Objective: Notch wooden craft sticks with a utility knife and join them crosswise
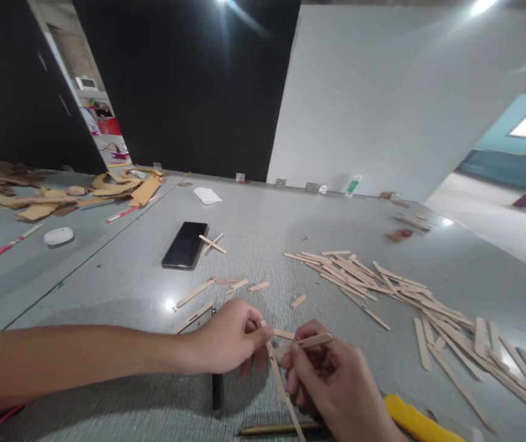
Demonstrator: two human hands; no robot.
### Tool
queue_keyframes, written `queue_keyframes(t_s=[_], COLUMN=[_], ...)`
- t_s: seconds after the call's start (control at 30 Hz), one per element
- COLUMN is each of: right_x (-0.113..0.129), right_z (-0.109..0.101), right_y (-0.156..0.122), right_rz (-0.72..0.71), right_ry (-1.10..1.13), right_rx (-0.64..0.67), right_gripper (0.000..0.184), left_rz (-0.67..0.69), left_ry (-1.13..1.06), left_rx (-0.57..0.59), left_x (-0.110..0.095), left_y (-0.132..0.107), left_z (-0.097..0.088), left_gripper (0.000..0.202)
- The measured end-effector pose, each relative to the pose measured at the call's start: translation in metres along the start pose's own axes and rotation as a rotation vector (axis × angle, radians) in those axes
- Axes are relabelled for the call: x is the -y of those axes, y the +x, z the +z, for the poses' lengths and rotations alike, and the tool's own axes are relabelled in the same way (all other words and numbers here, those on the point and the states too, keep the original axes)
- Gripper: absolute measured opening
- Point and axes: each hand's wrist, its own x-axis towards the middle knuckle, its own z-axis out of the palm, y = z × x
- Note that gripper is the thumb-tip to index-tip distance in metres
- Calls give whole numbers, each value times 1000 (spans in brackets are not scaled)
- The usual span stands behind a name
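My left hand point(232, 337) is closed, thumb and fingers pinching the upper end of a long wooden craft stick point(277, 374) that slants down toward me. My right hand point(331, 383) pinches another craft stick point(313, 341), its rounded end sticking out past the thumb. These sticks meet or cross between my hands; whether they are joined I cannot tell. A further stick point(283, 334) spans the gap behind them. Under my left wrist lies a black pen-like object point(217, 390), partly hidden. A thin brownish rod point(281, 428) lies near the front edge of view.
A loose pile of craft sticks point(382, 285) spreads across the right. Broken pieces point(259, 286) lie beyond my hands. A phone point(185, 245) sits beside two crossed sticks point(213, 244). A yellow-handled tool point(417, 420) is by my right forearm. Scraps point(37, 199) cover the far left.
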Motion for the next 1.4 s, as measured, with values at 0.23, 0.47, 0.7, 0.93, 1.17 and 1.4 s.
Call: queue_keyframes(t_s=[0.23,0.47,0.7,0.93,1.17,1.4], right_x=[1,7,5,3,-5,20], right_z=[3,4,5,-29,-50,-22], right_y=[-5,-7,-9,5,9,-3], right_rz=[-47,-116,-120,-247,-385,-105], right_ry=[-57,-148,-165,-542,-805,-442], right_rx=[-26,-11,-62,-280,-242,156], right_gripper=[31,31,33,18,38,25], left_rz=[2,0,21,67,113,151], left_ry=[40,58,34,-46,-137,-241], left_rx=[-56,-67,-36,-52,-50,-44], left_x=[4,-1,0,-4,-8,-5], left_y=[-2,-3,-4,-4,-5,-2], left_z=[0,1,-2,-1,-2,-2], left_gripper=[45,38,39,38,42,49])
